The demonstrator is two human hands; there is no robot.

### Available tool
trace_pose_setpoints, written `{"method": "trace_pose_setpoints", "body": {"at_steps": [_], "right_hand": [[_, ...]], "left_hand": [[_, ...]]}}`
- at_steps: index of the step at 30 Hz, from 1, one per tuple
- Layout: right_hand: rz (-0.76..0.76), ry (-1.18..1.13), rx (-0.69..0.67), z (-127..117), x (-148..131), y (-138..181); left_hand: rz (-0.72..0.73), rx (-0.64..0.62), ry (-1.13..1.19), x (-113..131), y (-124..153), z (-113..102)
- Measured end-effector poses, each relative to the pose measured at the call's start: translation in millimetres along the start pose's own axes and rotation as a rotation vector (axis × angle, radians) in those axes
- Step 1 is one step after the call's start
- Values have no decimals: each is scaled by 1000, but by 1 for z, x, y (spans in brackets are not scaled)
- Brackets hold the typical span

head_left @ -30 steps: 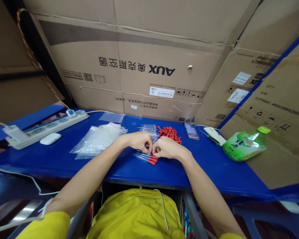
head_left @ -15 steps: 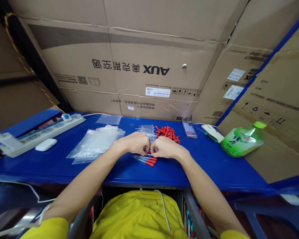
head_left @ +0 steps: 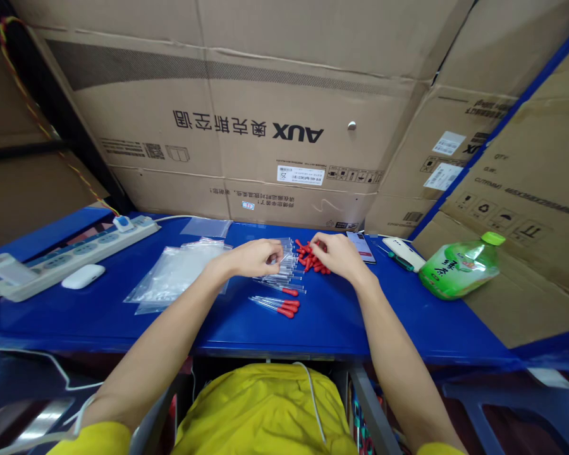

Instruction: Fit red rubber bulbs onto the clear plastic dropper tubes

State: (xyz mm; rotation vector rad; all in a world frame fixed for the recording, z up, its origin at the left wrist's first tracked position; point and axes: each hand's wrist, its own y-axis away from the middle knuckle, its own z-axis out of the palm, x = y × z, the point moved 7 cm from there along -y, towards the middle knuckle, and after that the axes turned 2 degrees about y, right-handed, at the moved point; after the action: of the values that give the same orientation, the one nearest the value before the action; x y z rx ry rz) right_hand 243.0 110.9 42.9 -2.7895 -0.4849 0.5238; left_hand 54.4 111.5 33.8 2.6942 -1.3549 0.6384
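Note:
My left hand (head_left: 260, 258) is curled over the clear glass dropper tubes (head_left: 288, 264), thumb and fingers bent inward. What its fingertips hold, if anything, I cannot make out among the tubes. At the loose pile of red rubber bulbs (head_left: 318, 265), my right hand (head_left: 337, 253) pinches a bulb at the pile's far side; the fingers partly cover it. Nearer to me lie several droppers with red bulbs fitted (head_left: 288, 308), side by side. Another bulb-fitted dropper (head_left: 290, 292) lies at the near edge of the tubes.
Clear zip bags (head_left: 175, 278) are stacked to the left, beside a power strip (head_left: 80, 256) and a white case (head_left: 83, 276). To the right are a phone (head_left: 360, 246), a green-handled screwdriver (head_left: 404, 261), a white object (head_left: 404, 251) and a green bottle (head_left: 459, 265). Cardboard (head_left: 246, 82) walls the back.
My hands were together over the tubes; now they are apart. The right has moved up and right to the bulbs, the left slightly away. A bulb-fitted dropper now shows below the tubes.

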Motion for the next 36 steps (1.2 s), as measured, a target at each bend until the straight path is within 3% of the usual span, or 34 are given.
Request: {"method": "trace_pose_setpoints", "body": {"at_steps": [2, 8, 13, 18, 23, 28, 36], "right_hand": [[50, 28, 34, -3, 18, -2], [21, -14, -139, 10, 45, -5], [-13, 30, -111, 10, 39, -8], [77, 103, 64, 5, 36, -8], [-73, 191, 112, 21, 25, -9], [-146, 232, 126, 34, 14, -10], [-88, 73, 239, 25, 4, -8]], "left_hand": [[28, 34, 5, -2, -1, -1], [62, 104, 11, 0, -4, 0], [3, 209, 57, 0, -7, 1], [16, 275, 35, -9, -12, 9], [11, 354, 19, -21, -14, 11], [-102, 340, -49, -21, -13, 13], [-166, 351, -66, -15, -12, 11]]}}
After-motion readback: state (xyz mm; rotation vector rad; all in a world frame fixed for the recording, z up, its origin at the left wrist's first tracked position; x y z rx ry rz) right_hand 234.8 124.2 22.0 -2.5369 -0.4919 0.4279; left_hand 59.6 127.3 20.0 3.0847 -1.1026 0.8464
